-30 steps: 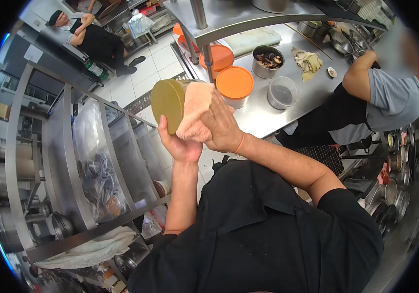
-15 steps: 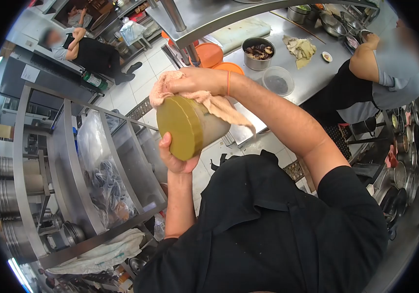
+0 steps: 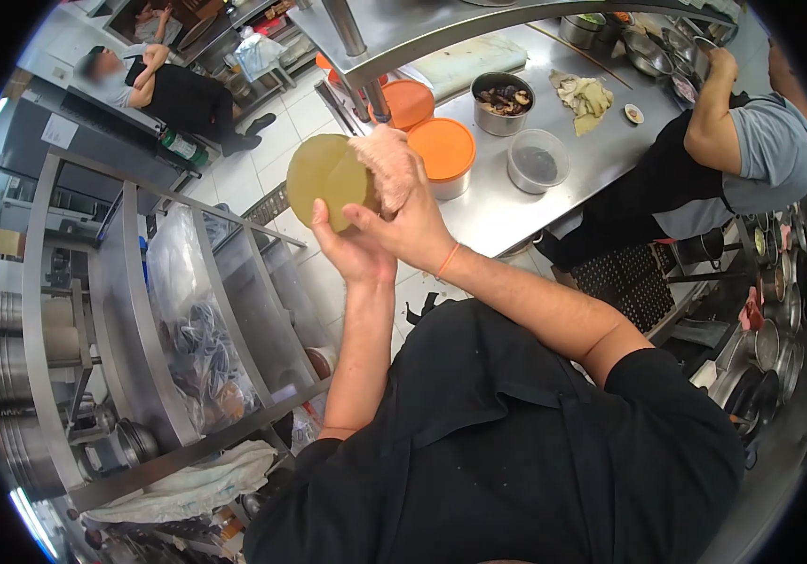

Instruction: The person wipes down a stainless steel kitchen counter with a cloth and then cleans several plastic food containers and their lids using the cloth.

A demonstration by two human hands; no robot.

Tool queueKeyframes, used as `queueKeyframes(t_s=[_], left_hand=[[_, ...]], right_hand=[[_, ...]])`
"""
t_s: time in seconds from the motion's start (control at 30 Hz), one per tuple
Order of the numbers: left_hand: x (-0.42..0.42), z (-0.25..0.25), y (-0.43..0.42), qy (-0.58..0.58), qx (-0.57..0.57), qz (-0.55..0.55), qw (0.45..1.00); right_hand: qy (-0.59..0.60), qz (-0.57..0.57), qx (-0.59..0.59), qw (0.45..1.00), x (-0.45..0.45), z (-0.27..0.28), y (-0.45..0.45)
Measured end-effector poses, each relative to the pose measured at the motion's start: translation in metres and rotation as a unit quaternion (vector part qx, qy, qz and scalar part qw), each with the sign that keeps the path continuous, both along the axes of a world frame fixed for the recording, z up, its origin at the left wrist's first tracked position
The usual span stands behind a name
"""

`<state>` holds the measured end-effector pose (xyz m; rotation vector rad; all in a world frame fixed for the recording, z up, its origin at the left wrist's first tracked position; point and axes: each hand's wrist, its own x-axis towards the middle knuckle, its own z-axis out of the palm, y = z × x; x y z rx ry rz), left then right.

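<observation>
A tub with a round olive-green lid is held up in front of my chest, lid turned toward me. My left hand grips it from below, thumb on the lid's edge. In my right hand is a pink cloth, pressed against the tub's right side, with the thumb toward the lid. The tub's body is mostly hidden behind the lid, the cloth and my hands.
Beyond my hands, a steel table bears orange-lidded tubs, a pot of dark food, a clear plastic tub and a crumpled cloth. A steel rack stands left. One co-worker works at right; another person sits at far left.
The tub has moved up and left, its lid turning more toward me. My right hand and the cloth went from the tub's top to its right side. The right co-worker's arm moved.
</observation>
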<state>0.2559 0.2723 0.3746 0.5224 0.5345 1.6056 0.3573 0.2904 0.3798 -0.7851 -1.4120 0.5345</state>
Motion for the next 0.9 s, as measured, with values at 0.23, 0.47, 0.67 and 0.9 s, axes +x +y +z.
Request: queueKeyframes(t_s=[0.23, 0.47, 0.67, 0.9], left_hand=[[-0.01, 0.002, -0.019, 0.141, -0.084, -0.079, 0.983], [-0.063, 0.047, 0.024, 0.317, 0.004, -0.385, 0.867], [-0.036, 0.023, 0.011, 0.106, -0.037, -0.433, 0.894], [-0.022, 0.015, 0.011, -0.044, -0.054, -0.324, 0.943]], right_hand=[[0.223, 0.132, -0.071, 0.963, 0.051, 0.019, 0.018], [0.116, 0.357, -0.287, 0.881, 0.1, 0.05, 0.01], [0.053, 0.322, -0.313, 0.892, 0.097, 0.051, 0.03], [-0.027, 0.124, -0.157, 0.979, 0.086, 0.046, 0.006]])
